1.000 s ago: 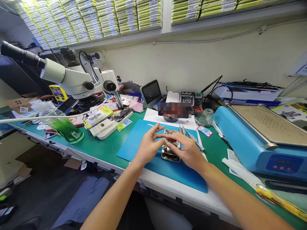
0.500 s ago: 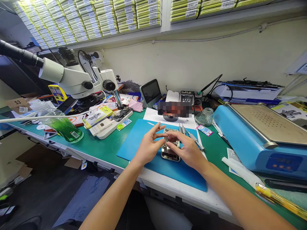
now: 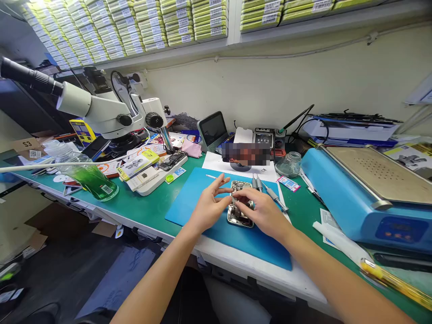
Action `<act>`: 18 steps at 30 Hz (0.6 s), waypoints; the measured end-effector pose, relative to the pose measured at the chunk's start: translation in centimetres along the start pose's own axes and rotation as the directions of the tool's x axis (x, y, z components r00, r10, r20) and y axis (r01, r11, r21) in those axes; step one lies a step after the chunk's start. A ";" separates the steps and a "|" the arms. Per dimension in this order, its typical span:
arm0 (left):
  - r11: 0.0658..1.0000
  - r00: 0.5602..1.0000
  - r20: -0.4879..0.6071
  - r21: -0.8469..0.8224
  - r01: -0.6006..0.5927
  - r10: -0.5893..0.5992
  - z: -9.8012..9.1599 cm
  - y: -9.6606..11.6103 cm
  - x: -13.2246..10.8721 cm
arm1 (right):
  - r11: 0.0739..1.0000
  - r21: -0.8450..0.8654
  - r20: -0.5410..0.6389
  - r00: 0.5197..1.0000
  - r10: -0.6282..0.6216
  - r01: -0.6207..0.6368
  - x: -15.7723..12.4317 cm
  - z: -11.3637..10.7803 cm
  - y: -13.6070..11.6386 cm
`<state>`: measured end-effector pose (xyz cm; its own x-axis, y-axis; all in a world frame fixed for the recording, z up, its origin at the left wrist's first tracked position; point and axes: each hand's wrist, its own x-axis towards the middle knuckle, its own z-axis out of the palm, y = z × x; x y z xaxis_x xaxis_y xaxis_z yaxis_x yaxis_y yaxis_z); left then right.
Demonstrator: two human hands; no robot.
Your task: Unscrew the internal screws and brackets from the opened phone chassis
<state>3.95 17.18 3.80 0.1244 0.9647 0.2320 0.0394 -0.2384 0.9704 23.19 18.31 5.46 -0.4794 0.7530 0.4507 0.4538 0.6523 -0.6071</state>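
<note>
So the phone is opened up, innards on show: dark parts mixed with silvery metal bits, all inside a pale rim with rounded corners. It's lying flat on the blue mat, a bit right of the mat's middle, long sides running near to far. Middle's partly blocked from view, and the smaller parts are too tiny to make out.

From here the right hand covers part of the opened phone — anything pinched between it and the left hand is too small to tell. Blurry squares mask whatever tops the round stand; the blue machine runs out of sight.
</note>
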 end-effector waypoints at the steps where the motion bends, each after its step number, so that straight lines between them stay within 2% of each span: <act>1: 0.999 1.000 -0.012 0.049 -0.005 0.006 -0.1 -0.1 -0.1 | 1.000 -0.014 0.013 1.000 0.007 -0.007 0.0 -0.1 -0.1; 5: 0.966 0.998 -0.057 0.257 -0.016 0.032 -0.3 -0.5 -0.4 | 0.997 -0.070 0.091 0.996 0.024 -0.017 -0.1 -0.2 -0.2; 9: 0.920 0.997 -0.057 0.392 -0.030 0.057 -0.3 -1.0 -0.5 | 0.993 -0.115 0.173 0.984 0.042 -0.022 -0.3 0.0 0.0; 13: 0.887 0.995 -0.042 0.459 -0.060 0.089 -0.1 -1.5 -0.6 | 0.988 -0.149 0.229 0.971 0.065 -0.031 -0.5 0.4 0.4; 18: 0.868 0.993 -0.028 0.488 -0.087 0.116 0.0 -2.0 -0.6 | 0.985 -0.166 0.240 0.968 0.075 -0.035 -0.4 0.6 0.5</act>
<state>3.82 17.10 1.71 0.1008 0.9334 0.3443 0.5075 -0.3459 0.7892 23.18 18.28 4.52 -0.6098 0.7573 0.2337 0.5893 0.6304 -0.5053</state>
